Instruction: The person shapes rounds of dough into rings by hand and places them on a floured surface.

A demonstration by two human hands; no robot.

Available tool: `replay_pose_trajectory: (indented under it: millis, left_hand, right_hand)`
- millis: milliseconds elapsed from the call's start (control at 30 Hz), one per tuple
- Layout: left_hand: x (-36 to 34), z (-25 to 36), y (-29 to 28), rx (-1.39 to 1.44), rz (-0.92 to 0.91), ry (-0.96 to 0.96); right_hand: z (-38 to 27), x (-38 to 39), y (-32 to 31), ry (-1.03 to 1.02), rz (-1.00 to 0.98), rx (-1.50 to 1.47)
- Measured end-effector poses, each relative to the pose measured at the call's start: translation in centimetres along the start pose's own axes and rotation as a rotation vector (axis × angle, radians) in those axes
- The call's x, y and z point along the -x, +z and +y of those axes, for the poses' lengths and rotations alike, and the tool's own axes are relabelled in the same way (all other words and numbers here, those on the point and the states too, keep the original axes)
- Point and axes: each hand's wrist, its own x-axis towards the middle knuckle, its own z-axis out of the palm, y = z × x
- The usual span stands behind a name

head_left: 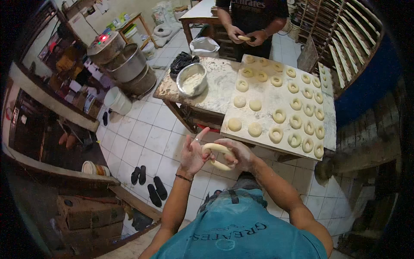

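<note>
A pale dough ring (212, 146) is held up in front of my body, short of the table's front edge. My left hand (193, 155) has fingers hooked through the ring at its left side, with other fingers raised and spread. My right hand (239, 155) grips the ring's right side, its fingers curled into the hole. Both hands look dusted with flour. Just beyond them, a floured board (267, 116) carries several dough rings (295, 103) and plain dough rounds (254, 128). A metal bowl (191, 80) holding pale flour or dough stands on the worktable (220, 69) beside a black plastic bundle (183, 62).
Across the table a co-worker (250, 21) holds a small ring in both hands. A rack of trays (343, 47) is at right. A mixer (123, 60), white bucket (117, 101) and tub (95, 168) are at left. Black sandals (157, 190) lie on the tiled floor.
</note>
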Motion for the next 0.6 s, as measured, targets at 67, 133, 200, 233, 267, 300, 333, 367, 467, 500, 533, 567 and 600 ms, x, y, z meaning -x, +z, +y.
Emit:
replay_pose_trajectory:
  millis: [67,133,200,233,267,300,333,367,467,500,533,567,600]
  left_hand:
    - [-1.4,-2.0,-0.2,-0.161,-0.005,-0.203]
    - [-3.5,-4.5,-0.6,-0.497,-0.072,-0.438]
    - [-7.1,-5.1,1.8,-0.543,0.105,-0.325]
    - [-8.7,-4.0,1.0,-0.483,0.09,-0.366]
    - [-10.6,-3.4,0.8,-0.422,0.069,-0.395]
    - [-11.9,-3.6,2.1,-0.287,0.026,-0.313]
    - [-13.5,-4.5,2.0,0.013,0.043,-0.211]
    - [-15.3,-6.2,2.4,0.14,0.017,-0.104]
    - [-21.4,-13.3,5.1,0.195,0.372,0.123]
    - [-22.4,-14.9,1.6,0.365,0.173,0.019]
    - [-22.9,-16.3,-2.2,0.534,-0.031,-0.073]
    - [-23.2,-16.5,-1.7,0.503,0.055,-0.263]
    - [-23.3,-16.0,-0.1,0.466,0.139,-0.454]
  right_hand:
    - [-3.4,0.5,-1.4,-0.078,0.123,0.07]
    - [-4.4,-0.6,-1.7,-0.067,0.322,0.697]
    - [-3.2,-0.4,-5.2,-0.295,0.243,1.198]
    - [-3.9,0.4,-6.5,-0.201,0.301,0.89]
    - [-5.6,1.4,-6.8,-0.26,0.288,0.53]
    - [-7.0,2.4,-7.1,-0.321,0.263,0.167]
    - [-7.7,3.2,-8.0,-0.517,0.168,-0.258]
    - [-7.9,3.1,-8.7,-0.643,0.35,-0.466]
    - [-9.0,1.5,-11.5,-0.684,0.901,-0.649]
    - [-8.6,1.7,-13.7,-0.656,0.932,-0.733]
    - [-10.0,3.0,-14.9,-0.598,0.875,-0.687]
    - [-11.3,5.0,-16.6,-0.541,0.825,-0.648]
    - [-12.6,6.6,-17.8,-0.489,0.774,-0.611]
